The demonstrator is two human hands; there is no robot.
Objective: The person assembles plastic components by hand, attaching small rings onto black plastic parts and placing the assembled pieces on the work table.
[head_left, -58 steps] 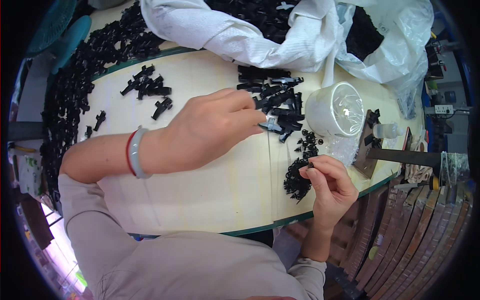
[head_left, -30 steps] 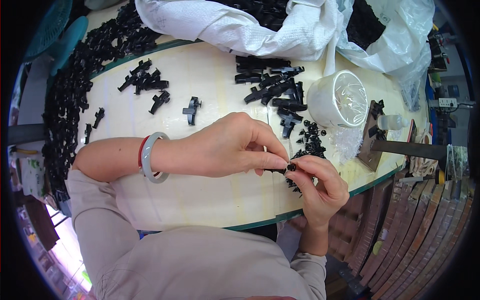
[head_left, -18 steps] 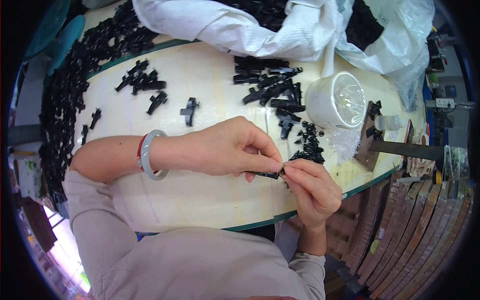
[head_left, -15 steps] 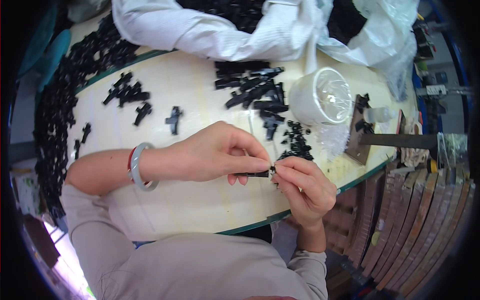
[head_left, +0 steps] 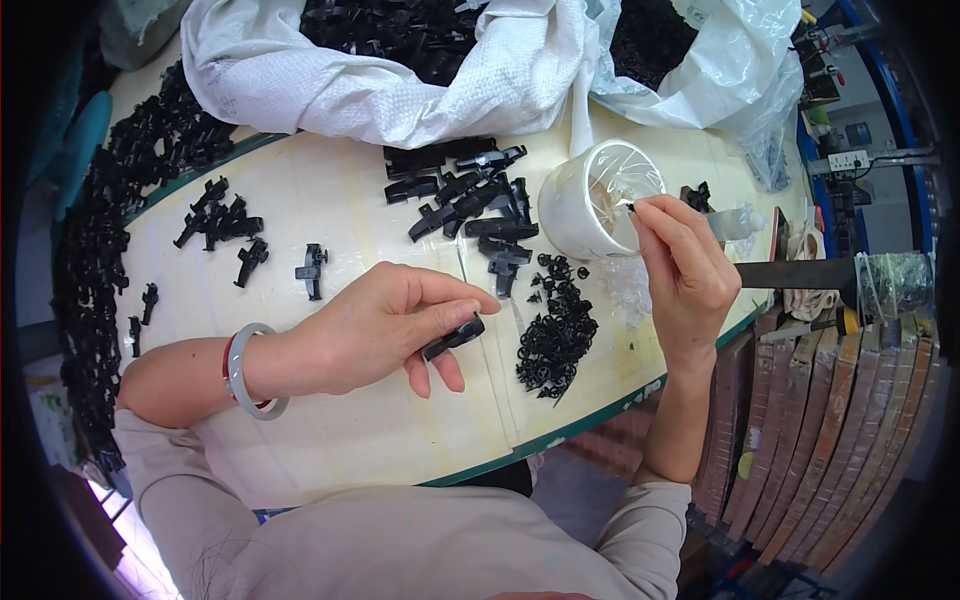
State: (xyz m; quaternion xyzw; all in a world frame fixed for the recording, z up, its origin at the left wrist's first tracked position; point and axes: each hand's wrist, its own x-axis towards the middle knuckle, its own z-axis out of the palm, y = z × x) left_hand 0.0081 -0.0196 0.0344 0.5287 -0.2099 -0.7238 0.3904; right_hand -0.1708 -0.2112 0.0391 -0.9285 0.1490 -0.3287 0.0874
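Between thumb and fingers, my left hand [head_left: 385,325] grips a black plastic part [head_left: 453,337], tilted above the tabletop. My right hand [head_left: 690,265] is raised at the front edge of a white tub [head_left: 575,210] lined with clear film. Its thumb and forefinger pinch a tiny black piece [head_left: 632,208], too small to name. Between the hands lies a heap of small black ring-like pieces [head_left: 555,335]. Beyond my left hand lie a loose pile of black plastic parts [head_left: 480,195] and one separate black part [head_left: 312,271].
White woven sacks [head_left: 400,105] with black parts inside line the far side. A long heap of black parts [head_left: 90,270] runs along the left edge. A dark flat bar [head_left: 800,275] juts in from the right, above stacked wrapped boards [head_left: 800,430]. A small clear bottle [head_left: 735,223] lies beside the tub.
My right hand has left the part at my left hand and moved up and right to the tub, pinching a tiny piece. My left hand has shifted slightly left, keeping its part.
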